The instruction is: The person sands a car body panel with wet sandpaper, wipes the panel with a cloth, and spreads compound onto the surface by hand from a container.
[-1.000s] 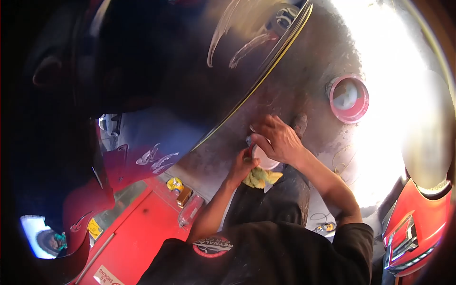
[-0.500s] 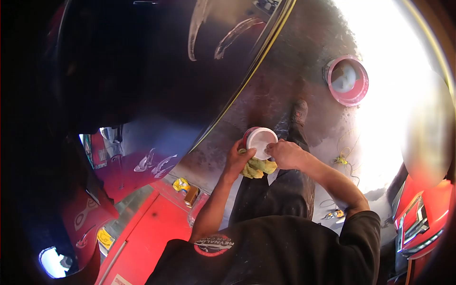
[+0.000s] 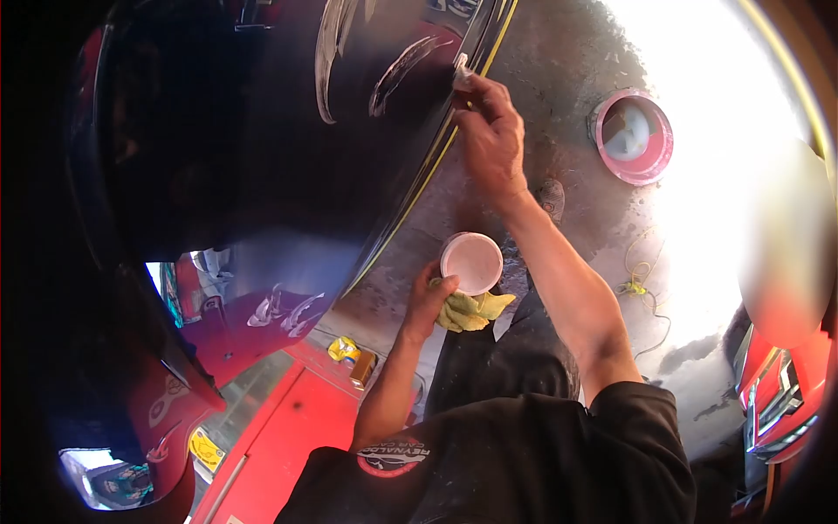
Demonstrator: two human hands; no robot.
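Observation:
My left hand point(image 3: 429, 306) is closed round a round tub point(image 3: 472, 264) with pale paste inside, its open top facing me. A yellow cloth point(image 3: 471, 312) is bunched under the tub in the same hand. My right hand point(image 3: 491, 140) is raised to the edge of a dark, glossy car panel point(image 3: 262, 166), its fingers drawn together. A dab of white paste point(image 3: 462, 66) shows at their tips; whether it touches the panel I cannot tell. Whitish paste smears point(image 3: 403, 74) streak the panel just left of the hand.
A pink bucket point(image 3: 669, 144) with whitish contents stands on the wet concrete floor. To the lower left is a red cabinet point(image 3: 301, 428) with a yellow container point(image 3: 342, 348) on it. A cord point(image 3: 650, 301) lies on the right; a red car's front point(image 3: 790, 393) is beyond.
My right hand has left the tub and moved up and forward to the panel edge with white paste at its fingertips. My left hand still holds the tub and cloth.

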